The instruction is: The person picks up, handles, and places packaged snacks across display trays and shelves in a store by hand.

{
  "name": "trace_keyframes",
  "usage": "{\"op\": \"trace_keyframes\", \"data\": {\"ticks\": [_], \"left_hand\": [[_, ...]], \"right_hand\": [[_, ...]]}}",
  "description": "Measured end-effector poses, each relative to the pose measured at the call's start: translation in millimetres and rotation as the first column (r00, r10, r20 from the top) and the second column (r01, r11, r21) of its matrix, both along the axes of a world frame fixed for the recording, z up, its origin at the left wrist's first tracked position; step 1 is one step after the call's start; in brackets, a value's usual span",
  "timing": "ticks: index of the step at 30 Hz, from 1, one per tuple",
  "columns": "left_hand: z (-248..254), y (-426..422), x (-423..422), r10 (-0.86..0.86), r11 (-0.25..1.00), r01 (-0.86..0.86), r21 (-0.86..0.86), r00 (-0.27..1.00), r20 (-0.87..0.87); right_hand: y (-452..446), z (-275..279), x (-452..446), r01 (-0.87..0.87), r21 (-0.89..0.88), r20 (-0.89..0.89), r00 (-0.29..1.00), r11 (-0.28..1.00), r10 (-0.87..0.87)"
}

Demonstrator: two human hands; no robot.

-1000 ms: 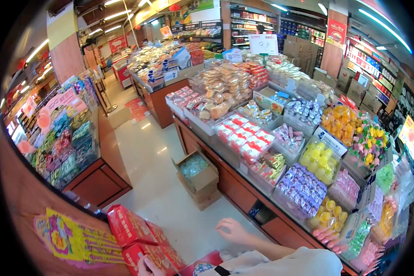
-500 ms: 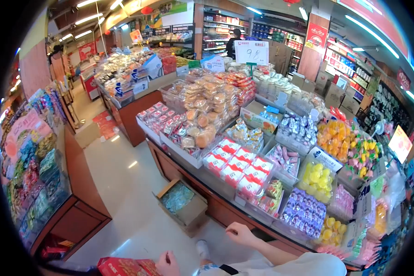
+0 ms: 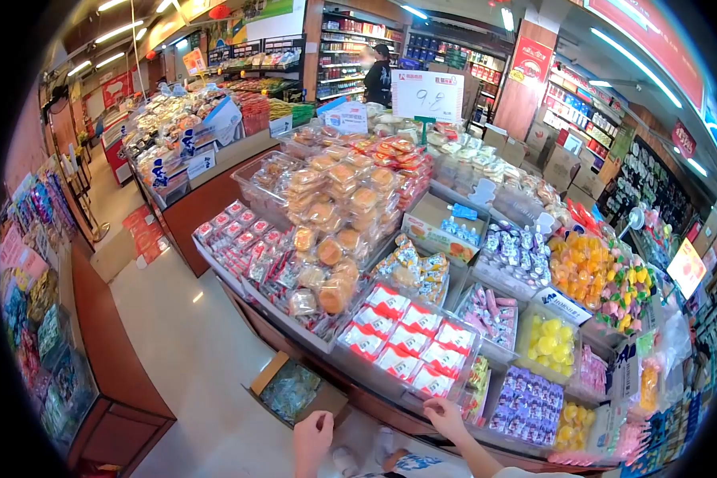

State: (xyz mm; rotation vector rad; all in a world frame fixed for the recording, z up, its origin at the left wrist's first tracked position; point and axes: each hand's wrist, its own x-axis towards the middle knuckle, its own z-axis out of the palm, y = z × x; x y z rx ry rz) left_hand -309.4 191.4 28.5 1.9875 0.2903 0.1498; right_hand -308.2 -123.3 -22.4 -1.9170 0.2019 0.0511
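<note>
My left hand (image 3: 315,432) is raised at the bottom centre, in front of the cardboard box on the floor. Its fingers are curled in, and nothing shows in them. My right hand (image 3: 444,416) is just below the front edge of a clear tray of red-and-white square packets (image 3: 410,341). Its fingers are bent together with no object visible, and I cannot tell whether they touch the tray. Close to its right are green-and-yellow packets (image 3: 476,384) and purple packets (image 3: 526,406).
The open cardboard box (image 3: 327,398) stands on the floor against the stand. Wrapped round cakes (image 3: 327,211), yellow cups (image 3: 550,341) and a price sign (image 3: 428,95) fill the display. Another stand (image 3: 119,350) borders the aisle at left. A person (image 3: 378,78) stands at the back.
Both hands have risen, and the right has moved towards the red-and-white packets. The view has shifted closer to the display. A red bag beside the left hand has left view.
</note>
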Motion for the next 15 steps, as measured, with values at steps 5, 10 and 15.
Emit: {"op": "trace_keyframes", "data": {"ticks": [5, 10, 15], "left_hand": [[14, -56, 63, -0.178, 0.975, 0.180, 0.131, 0.984, -0.031], [17, -111, 122, -0.290, 0.944, 0.284, 0.168, 0.957, 0.011], [2, -143, 161, -0.389, 0.847, 0.399, 0.350, 0.915, -0.102]], "right_hand": [[-16, 42, 30, -0.047, -0.004, -0.290, 0.956, 0.999, 0.043], [-42, 26, 57, -0.067, -0.217, -0.086, 0.995, 0.974, 0.049], [-60, 15, 78, -0.134, -0.224, -0.135, 0.985, 0.965, 0.105]]}}
